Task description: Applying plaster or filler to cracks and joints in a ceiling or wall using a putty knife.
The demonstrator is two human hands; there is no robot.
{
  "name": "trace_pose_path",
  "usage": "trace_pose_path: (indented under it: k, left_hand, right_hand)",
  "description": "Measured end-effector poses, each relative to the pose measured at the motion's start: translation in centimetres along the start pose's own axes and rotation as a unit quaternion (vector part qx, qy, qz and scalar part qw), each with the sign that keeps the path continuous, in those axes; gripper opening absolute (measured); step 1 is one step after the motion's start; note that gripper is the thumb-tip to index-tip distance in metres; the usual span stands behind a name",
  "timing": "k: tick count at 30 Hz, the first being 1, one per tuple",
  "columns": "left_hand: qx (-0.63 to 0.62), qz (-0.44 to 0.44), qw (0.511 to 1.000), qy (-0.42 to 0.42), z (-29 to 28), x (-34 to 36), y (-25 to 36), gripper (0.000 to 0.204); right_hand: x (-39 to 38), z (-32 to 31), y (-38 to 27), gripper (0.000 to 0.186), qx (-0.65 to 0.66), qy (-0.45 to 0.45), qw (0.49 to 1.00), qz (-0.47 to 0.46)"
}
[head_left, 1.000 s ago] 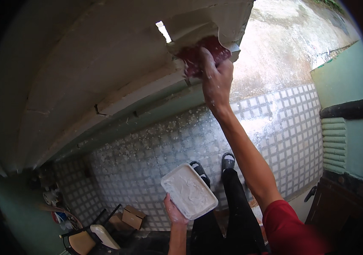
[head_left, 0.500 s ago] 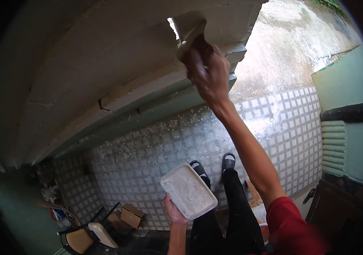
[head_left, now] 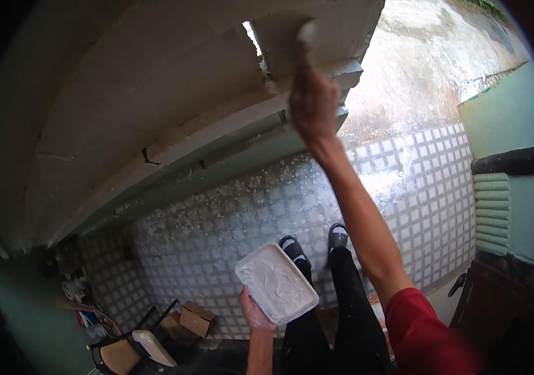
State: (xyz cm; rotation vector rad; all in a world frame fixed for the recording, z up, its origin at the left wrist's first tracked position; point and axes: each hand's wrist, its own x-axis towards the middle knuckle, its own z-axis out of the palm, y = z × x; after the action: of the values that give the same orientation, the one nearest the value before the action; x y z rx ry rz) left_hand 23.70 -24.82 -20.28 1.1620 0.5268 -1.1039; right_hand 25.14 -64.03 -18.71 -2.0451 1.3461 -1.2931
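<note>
My right hand (head_left: 314, 105) is raised to the overhead surface (head_left: 154, 69), its fingers closed round what looks like a putty knife (head_left: 305, 45), smeared by motion. A whitish patch shows near the tool's end. Close to it, a narrow bright gap (head_left: 252, 37) opens in the surface. Lower down, my left hand (head_left: 257, 312) grips the left side of a shallow white tray (head_left: 295, 271). White paste (head_left: 274, 280) is spread unevenly inside it, in ridges and smears. The left thumb lies along the rim, while the other fingers are hidden beneath.
Speckled checkered tiles (head_left: 217, 219) cover the floor under my sandalled feet. At the lower left are a chair (head_left: 120, 356) and a cardboard box (head_left: 196, 319). A green wall (head_left: 517, 112) with a dark pipe-like band stands right. A ledge (head_left: 217, 134) runs below the overhead surface.
My right hand with the putty knife has moved right and slightly down, away from the gap, and the blade has swung rightward. The left hand and tray stay nearly in place.
</note>
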Motion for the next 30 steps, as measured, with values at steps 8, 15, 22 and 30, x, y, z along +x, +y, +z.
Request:
trace_pose_path:
  k: [8,15,22,30]
  left_hand:
    - [-0.007,-0.002,1.000,0.009,-0.4,0.1,0.0,0.066]
    - [-0.011,-0.007,1.000,-0.012,-0.5,0.0,-0.3,0.068]
    - [-0.007,0.001,1.000,0.002,-0.5,-0.5,0.2,0.067]
    - [-0.010,-0.013,1.000,-0.008,-1.3,-0.1,-0.1,0.065]
  right_hand:
    - [-2.7,-0.7,-0.6,0.056,0.076,-0.004,0.990,-0.115]
    - [-0.1,0.2,-0.9,0.061,-0.017,0.036,0.999,-0.029]
    - [-3.0,-1.1,0.0,0.055,-0.074,0.003,0.988,-0.133]
    - [-0.2,1.3,2.8,0.053,-0.130,0.053,0.960,-0.241]
